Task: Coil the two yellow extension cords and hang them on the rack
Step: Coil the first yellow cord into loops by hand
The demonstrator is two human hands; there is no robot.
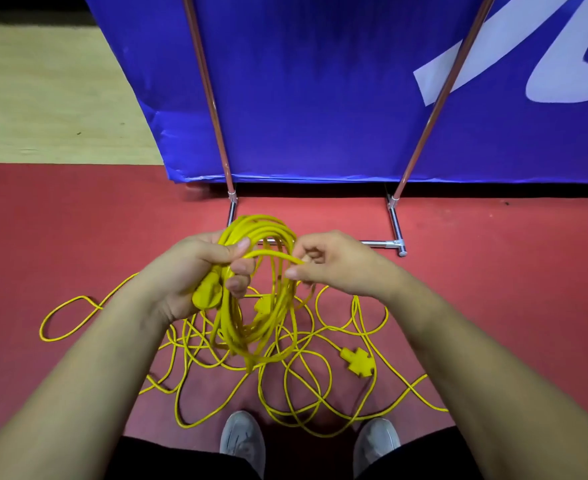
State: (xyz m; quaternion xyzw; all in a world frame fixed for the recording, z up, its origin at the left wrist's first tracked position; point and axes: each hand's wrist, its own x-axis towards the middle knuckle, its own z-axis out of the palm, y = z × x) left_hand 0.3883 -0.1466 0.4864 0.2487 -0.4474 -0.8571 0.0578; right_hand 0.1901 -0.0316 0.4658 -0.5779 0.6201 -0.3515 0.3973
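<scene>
I am seeing the left hand [195, 268] gripping a coiled yellow extension cord [261, 327], fingers curled round the bundled loops and thumb lying over them. A yellow plug [206, 296] is sitting against that palm, just under the grip. Right beside it, the right hand [330, 265] is pinching the top strand [275, 254] between thumb and fingertips, and that strand is running straight across from one hand to the other. The coil is hanging down from the left hand.

Below both hands, loose yellow cord [306, 386] is sprawling in tangled loops over the red floor [493, 289], with its three-way socket head [356, 358] lying below and to the right of the right hand. Nearer me, two grey shoes [242, 441] are standing at the tangle's edge. Beyond the hands, the metal rack [397, 226] is standing before a blue banner [320, 98].
</scene>
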